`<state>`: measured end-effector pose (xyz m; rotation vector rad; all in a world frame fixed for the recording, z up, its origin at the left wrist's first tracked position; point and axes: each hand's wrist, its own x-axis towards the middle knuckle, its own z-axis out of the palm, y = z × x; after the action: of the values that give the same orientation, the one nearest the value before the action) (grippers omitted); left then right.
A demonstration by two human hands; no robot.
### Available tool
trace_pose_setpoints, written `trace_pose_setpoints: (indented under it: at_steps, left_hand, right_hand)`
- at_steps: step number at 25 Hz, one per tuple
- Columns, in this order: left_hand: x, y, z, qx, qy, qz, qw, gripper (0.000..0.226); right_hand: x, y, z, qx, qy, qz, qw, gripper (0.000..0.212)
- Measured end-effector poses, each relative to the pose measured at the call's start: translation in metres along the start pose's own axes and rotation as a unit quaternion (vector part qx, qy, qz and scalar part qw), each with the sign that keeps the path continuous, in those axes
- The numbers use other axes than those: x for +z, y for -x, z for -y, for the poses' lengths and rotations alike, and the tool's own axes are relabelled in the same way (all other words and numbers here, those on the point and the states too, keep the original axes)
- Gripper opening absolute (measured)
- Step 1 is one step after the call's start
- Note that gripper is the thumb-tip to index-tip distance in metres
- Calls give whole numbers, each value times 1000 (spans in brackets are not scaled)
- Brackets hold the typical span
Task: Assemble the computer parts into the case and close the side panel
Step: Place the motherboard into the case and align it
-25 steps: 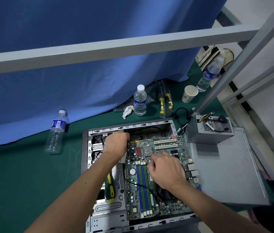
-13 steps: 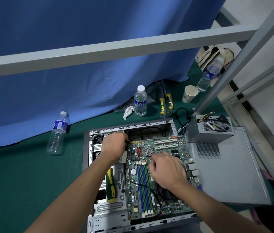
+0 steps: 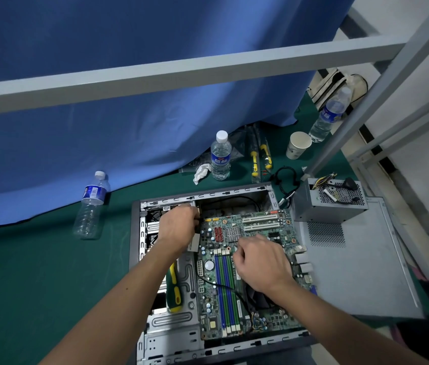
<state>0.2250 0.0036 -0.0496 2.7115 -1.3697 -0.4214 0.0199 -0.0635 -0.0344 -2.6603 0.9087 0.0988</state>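
A: Computer case point(image 3: 135, 233), lying open on the green table point(image 3: 37, 272) — where is it sitting?

B: In the near middle, with the motherboard point(image 3: 223, 285) lying inside it. The side panel point(image 3: 360, 272) is resting flat to the right, and the power supply point(image 3: 331, 204) is standing on the panel's far end, not in the case yet.

A: What are the hands doing?

B: The left hand point(image 3: 177, 230) is curling its grip at the board's far-left corner, around something small and pale; what exactly, I cannot tell. The right hand point(image 3: 260, 262) is hovering over the board's middle with fingers bunched together, apparently pinching something tiny, hidden under the knuckles.

A: What is worrying you?

B: A black cable point(image 3: 223, 288) is trailing across the memory slots; a wrist could be snagging it. The green-and-yellow screwdriver point(image 3: 173, 291) is lying loose on the drive cage beside the board, so a nudge from the left forearm could be sliding it onto the components. And pressing unevenly at one corner risks flexing the board.
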Motion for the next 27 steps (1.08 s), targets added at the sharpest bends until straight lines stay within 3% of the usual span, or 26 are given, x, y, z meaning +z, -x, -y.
trace_pose_setpoints:
  at_steps: [6, 10, 13, 15, 17, 20, 22, 25, 27]
  left_hand:
    - [0, 0, -3, -7, 10, 20, 1000, 21]
    - [-6, 13, -6, -83, 173, 35, 981, 30]
    - [-1, 46, -26, 25, 94, -43, 994, 48]
    - [5, 63, -44, 114, 59, -44, 991, 56]
    - [10, 70, -57, 134, 23, 11, 991, 63]
    - [15, 73, -61, 118, -29, 73, 990, 60]
    - [15, 73, -63, 106, -37, 91, 990, 57]
    - [11, 68, -71, 88, -65, 114, 987, 59]
    - [6, 62, -82, 57, -60, 136, 987, 60]
  right_hand:
    - [2, -1, 0, 13, -2, 0, 1000, 25]
    - [4, -2, -2, 11, 1, 0, 1000, 25]
    - [0, -1, -1, 24, -19, 5, 1000, 22]
    - [-5, -1, 0, 34, -44, 2, 998, 19]
    - [-14, -2, -1, 60, -123, -9, 991, 15]
    - [-32, -8, -15, 158, -352, -27, 922, 15]
    - [-46, -15, -43, 191, -389, -74, 898, 19]
    - [-71, -25, -108, 209, -251, -145, 934, 32]
    - [-81, -28, -161, 228, -92, -108, 963, 47]
